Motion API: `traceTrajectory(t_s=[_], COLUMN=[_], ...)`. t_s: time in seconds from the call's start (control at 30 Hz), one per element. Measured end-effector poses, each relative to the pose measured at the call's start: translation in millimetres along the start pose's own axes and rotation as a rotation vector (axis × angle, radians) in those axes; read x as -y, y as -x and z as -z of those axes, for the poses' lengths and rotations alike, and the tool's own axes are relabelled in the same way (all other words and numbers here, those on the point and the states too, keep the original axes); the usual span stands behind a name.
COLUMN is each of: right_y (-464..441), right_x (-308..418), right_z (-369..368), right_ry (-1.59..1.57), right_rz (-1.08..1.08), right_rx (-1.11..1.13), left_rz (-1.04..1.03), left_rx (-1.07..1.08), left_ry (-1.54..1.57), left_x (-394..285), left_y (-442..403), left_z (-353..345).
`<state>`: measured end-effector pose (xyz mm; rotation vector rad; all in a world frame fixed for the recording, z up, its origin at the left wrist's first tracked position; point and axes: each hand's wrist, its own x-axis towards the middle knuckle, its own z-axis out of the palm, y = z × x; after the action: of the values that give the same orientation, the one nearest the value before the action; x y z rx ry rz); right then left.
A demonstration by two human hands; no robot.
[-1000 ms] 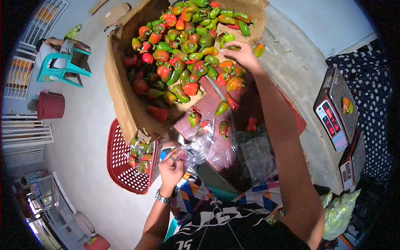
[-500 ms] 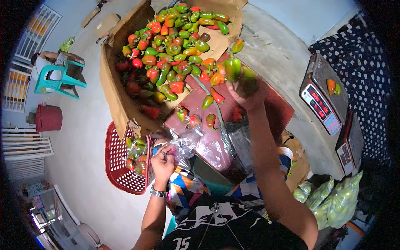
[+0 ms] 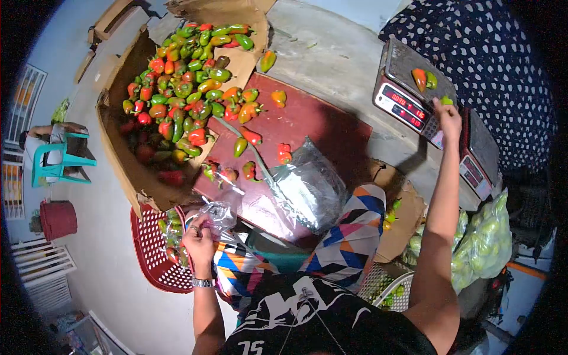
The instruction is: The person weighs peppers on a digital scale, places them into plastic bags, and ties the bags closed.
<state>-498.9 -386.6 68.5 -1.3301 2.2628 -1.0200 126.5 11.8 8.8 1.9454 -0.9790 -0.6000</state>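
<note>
My right hand (image 3: 448, 123) is at the near edge of the digital scale (image 3: 393, 80), its fingers closed on a green pepper (image 3: 447, 100) that shows only in part. Beside it on the scale's plate lie an orange-red pepper (image 3: 419, 79) and a green one (image 3: 431, 80). My left hand (image 3: 200, 242) grips a crumpled clear plastic bag (image 3: 220, 215) over the rim of a red perforated basket (image 3: 148, 248). Bagged peppers (image 3: 171, 239) sit in that basket. A large heap of red and green peppers (image 3: 183, 89) fills the cardboard box (image 3: 109, 124).
Loose peppers and a stack of clear plastic bags (image 3: 310, 186) lie on the red board (image 3: 319, 118). A second scale (image 3: 478, 157) stands at the right, above filled bags of green produce (image 3: 482, 242). A person sits on a teal chair (image 3: 62, 160) at far left.
My right hand has moved from over the red board to the scale, carrying a green pepper. The view has shifted right. My left hand still grips the plastic bag.
</note>
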Motion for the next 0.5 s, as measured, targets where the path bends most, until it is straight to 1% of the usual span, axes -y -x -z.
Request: traceTrajectory(t_s=[0.07,0.1,0.17,0.23,0.33,0.37,0.47,0.5], right_y=[-59,-66,-70,-76,-85,-89,-95,-88], right_x=[-34,-27,-13,-5,-2,-6,-9,-7], right_z=[8,12,9,2,-4,-6,-3,0], right_ry=[0.007,0.101,0.331,0.56,0.582,0.605,0.502,0.453], right_rz=[0.001,-0.062,-0.014,0.06,0.073,0.139,0.062,0.078], right_rx=[-0.013,0.038,0.043,0.033,0.106,0.077,0.202,0.195], left_rz=[-0.078,-0.064,-0.029,-0.067,-0.082,-0.071,-0.028,-0.01], left_rx=[-0.011,-0.011,-0.012,-0.011,-0.021,-0.022,-0.011,-0.002], left_ry=[-0.072,-0.067,-0.061,-0.104,-0.134,-0.136,-0.136,-0.134], left_x=[-1,-3,-6,5,6,5,-2,-7], left_y=[-1,-2,-1,-2,-4,-4,-4,-4], left_z=[-2,-4,-6,-6,-5,-5,-5,-5])
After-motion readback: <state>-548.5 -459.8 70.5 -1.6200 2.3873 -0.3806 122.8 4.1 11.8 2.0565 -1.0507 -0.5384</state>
